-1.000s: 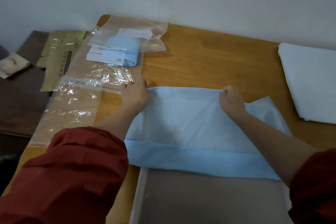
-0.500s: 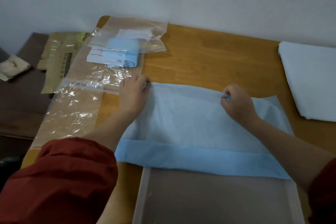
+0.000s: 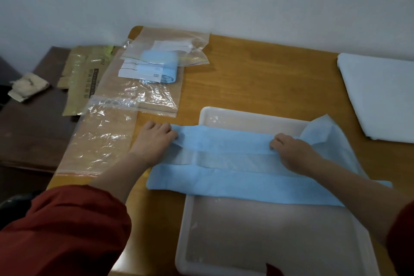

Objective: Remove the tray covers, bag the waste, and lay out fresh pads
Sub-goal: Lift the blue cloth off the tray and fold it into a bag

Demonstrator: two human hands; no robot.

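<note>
Both hands grip the far folded edge of the blue pad (image 3: 235, 186). The left hand (image 3: 154, 141) has its fingers curled over the pad's left end, and the right hand (image 3: 291, 152) has its fingers bent onto the same edge nearer the right end. Each seems to pinch the fabric, though the thumbs are hidden.

Readable writing is scarce. A paper slip (image 3: 139, 69) inside the zip bag (image 3: 170, 51) carries ruled lines and a small mark that may be "08". The brown wrapper (image 3: 85, 78) shows a dark band of characters, too blurred to read.

The pad lies across the middle of the white tray (image 3: 246, 111) on the wooden table (image 3: 257, 69), with its long axis running left to right between the two hands. Its left end overhangs the tray's rim onto the table, and its right end is bunched into a raised peak beyond the right hand. A clear bag (image 3: 100, 141) lies just left of the left hand, and a white stack (image 3: 380, 96) sits well apart at the right.
</note>
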